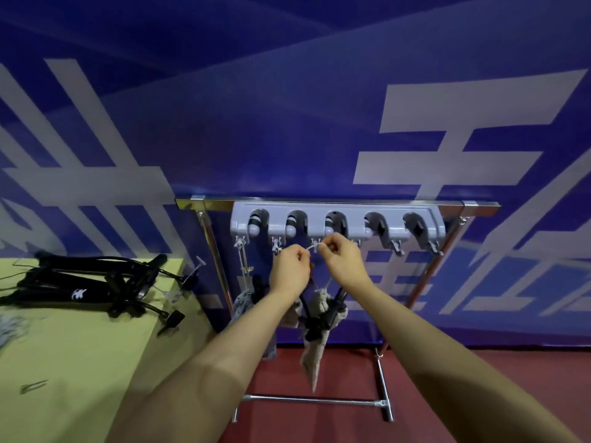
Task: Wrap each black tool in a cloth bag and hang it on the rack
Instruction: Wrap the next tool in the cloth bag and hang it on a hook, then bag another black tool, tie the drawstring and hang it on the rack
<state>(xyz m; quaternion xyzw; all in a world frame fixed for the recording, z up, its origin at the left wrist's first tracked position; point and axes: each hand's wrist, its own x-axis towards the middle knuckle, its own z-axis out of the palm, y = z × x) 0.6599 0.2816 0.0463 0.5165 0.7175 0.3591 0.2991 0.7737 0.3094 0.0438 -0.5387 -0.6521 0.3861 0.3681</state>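
A grey plastic rack [337,210] with several clamp holders and small hooks is fixed to a metal frame ahead of me. My left hand [289,271] and my right hand [343,262] pinch a white drawstring [311,248] between them, just under the third hook. Below that string hangs a beige cloth bag [315,356] with a black tool [323,318] sticking out of it. Another bagged tool [244,302] hangs from the leftmost hook, partly hidden by my left forearm. Several unwrapped black tools [96,282] lie in a pile on the yellow-green table.
The yellow-green table [80,362] stands at my left, its corner close to the frame's left leg [217,270]. The metal frame's base bar [313,401] rests on a red floor. A blue banner wall is right behind the rack. The rack's two right holders carry nothing.
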